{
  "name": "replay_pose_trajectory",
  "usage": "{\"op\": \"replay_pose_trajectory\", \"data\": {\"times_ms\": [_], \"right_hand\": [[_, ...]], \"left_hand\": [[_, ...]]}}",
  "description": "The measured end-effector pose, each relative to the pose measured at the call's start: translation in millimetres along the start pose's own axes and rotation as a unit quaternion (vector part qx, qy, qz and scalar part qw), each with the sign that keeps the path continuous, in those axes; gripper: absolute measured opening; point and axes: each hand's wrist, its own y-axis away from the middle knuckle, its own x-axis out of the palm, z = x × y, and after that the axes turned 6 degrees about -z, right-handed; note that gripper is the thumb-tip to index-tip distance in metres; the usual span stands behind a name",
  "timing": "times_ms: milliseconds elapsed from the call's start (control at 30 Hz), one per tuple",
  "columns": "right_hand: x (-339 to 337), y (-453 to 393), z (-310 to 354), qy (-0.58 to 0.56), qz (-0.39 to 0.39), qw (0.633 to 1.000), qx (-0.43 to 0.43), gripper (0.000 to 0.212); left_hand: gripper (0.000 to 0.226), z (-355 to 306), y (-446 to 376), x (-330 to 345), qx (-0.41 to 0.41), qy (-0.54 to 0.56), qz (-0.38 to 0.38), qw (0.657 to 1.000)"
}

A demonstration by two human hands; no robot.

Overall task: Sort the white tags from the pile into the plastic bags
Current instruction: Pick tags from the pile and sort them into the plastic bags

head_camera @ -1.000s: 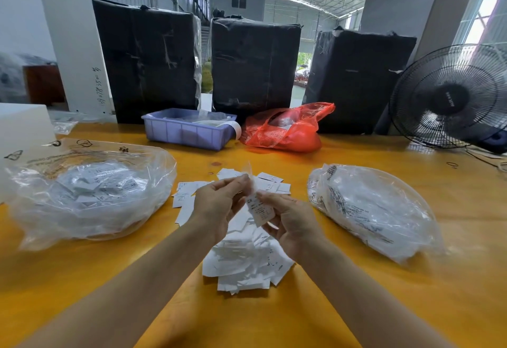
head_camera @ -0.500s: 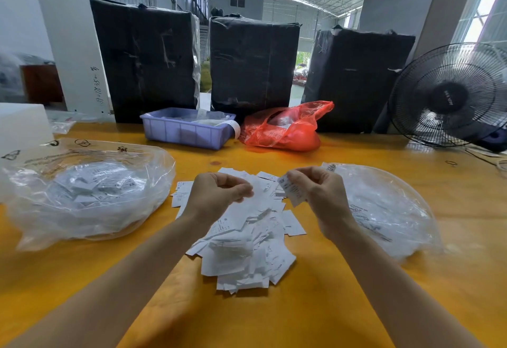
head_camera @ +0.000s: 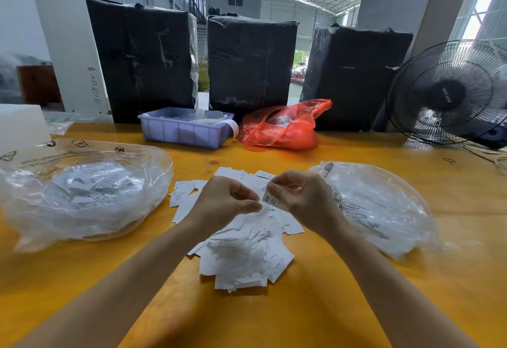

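Now your right hand (head_camera: pixel 303 199) has swung back from the right-side bag (head_camera: pixel 384 210), fingers pinching a white tag (head_camera: pixel 270 201) over the mid-desk pile (head_camera: pixel 247 249), while your left hand (head_camera: pixel 226 202) curls fingers beside it, seemingly empty.

white tags (head_camera: pixel 241 254), yellow table (head_camera: pixel 315 317), lavender bin (head_camera: pixel 183 132), red bag (head_camera: pixel 279 130)

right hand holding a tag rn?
Yes, the right hand pinches a white tag above the pile.
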Motion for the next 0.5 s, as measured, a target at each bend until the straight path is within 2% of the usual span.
{"op": "replay_pose_trajectory", "data": {"times_ms": [267,500], "right_hand": [[-0.8,2.0,1.7,0.023,0.025,0.999,0.001,0.006],[0.0,2.6,4.2,-0.023,0.03,0.999,-0.002,0.004]], "left_hand": [[0.013,-2.8,2.0,-3.2,0.004,-0.02,0.04,0.999],[0.015,-4.0,2.8,-6.0,0.01,-0.023,0.089,0.996]]}}
